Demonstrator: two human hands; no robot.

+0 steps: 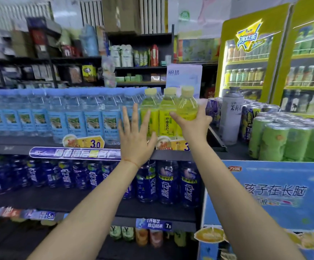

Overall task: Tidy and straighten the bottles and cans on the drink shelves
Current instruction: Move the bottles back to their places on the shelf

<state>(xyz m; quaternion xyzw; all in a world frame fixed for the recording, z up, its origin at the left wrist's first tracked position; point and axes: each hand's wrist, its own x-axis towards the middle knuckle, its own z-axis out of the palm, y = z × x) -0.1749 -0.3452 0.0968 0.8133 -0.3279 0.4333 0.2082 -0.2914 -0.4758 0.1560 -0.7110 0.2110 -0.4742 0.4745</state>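
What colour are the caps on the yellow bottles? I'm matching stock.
Pale yellow caps, on the yellow bottles; clearest in the head view.

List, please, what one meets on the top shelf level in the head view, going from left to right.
Blue-labelled water bottles → left hand, open, in front of the shelf → yellow lemon soda bottles → right hand gripping the rightmost yellow bottle → tall grey bottle → green can packs.
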